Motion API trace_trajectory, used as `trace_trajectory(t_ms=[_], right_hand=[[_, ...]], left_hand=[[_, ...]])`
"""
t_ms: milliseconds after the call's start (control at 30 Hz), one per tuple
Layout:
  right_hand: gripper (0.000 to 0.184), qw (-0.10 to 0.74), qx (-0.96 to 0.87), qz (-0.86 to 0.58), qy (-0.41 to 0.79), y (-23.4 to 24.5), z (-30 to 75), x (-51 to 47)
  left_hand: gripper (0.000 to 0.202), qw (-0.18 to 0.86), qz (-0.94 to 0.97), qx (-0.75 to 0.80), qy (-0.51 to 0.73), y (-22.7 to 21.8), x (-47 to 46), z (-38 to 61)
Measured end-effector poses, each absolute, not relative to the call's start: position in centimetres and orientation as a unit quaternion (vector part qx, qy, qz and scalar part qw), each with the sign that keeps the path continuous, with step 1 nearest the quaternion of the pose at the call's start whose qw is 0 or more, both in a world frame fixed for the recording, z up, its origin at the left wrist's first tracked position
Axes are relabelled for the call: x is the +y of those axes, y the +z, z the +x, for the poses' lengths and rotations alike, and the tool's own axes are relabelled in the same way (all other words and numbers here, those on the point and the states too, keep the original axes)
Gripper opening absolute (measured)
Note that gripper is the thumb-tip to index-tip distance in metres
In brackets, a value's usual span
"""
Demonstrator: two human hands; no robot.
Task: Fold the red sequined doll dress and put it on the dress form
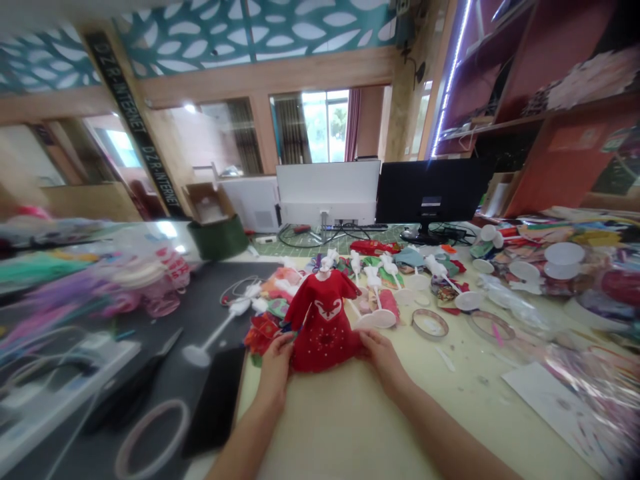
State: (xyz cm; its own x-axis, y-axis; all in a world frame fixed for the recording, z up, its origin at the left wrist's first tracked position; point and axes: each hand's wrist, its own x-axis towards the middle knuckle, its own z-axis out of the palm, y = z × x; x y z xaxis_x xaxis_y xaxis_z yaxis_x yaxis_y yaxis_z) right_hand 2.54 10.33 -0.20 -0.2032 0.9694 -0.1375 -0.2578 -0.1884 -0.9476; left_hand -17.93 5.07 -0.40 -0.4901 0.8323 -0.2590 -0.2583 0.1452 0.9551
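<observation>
Well, the bench [350, 433] is a pale cream slab, scuffed and flecked with white, and its left edge meets a black tabletop [200, 300]. Close to that edge, a red felt doll dress [323, 327] stands upright on a white neck form [327, 262], its flared skirt dotted with small beads and a white motif stitched on the chest.

The left hand [275, 370] and right hand [383, 357] touch the skirt's hem from either side, fingers lying close together; whether either pinches the cloth, I cannot tell.

Behind the dress, white plastic stands [375, 319] with round bases lie among scraps of patterned cloth [263, 333] — soft, crumpled heaps. Toward the bench's far edge sit a white monitor [327, 193] and a black monitor [433, 190], both seen from behind. Beyond them are windows [325, 127], and overhead is a teal ceiling panel [250, 33] cut with leaf shapes.
</observation>
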Motion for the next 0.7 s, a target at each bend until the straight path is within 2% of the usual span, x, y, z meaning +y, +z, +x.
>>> trace_trajectory(t_ms=[133, 333, 433, 600, 700], right_hand=[[0.037, 0.481, -0.485, -0.430, 0.590, 0.5, 2.7, 9.9], [0.029, 0.510, -0.529, -0.428, 0.526, 1.1, 3.2, 9.4], [0.031, 0.533, -0.514, -0.422, 0.524, 2.0, 3.3, 9.4], [0.037, 0.559, -0.446, -0.404, 0.571, 4.5, 3.1, 10.3], [0.035, 0.559, -0.403, -0.385, 0.614, 5.9, 2.6, 11.3]], left_hand=[[0.031, 0.383, 0.274, 0.628, 0.620, 0.1, 4.6, -18.2], [0.025, 0.312, 0.282, 0.615, 0.668, 2.5, 3.4, -18.5], [0.024, 0.330, 0.265, 0.588, 0.690, 3.7, 2.9, -18.3], [0.034, 0.412, 0.226, 0.534, 0.703, 5.1, 2.7, -17.9], [0.028, 0.448, 0.202, 0.501, 0.713, 5.7, 3.0, -17.5]])
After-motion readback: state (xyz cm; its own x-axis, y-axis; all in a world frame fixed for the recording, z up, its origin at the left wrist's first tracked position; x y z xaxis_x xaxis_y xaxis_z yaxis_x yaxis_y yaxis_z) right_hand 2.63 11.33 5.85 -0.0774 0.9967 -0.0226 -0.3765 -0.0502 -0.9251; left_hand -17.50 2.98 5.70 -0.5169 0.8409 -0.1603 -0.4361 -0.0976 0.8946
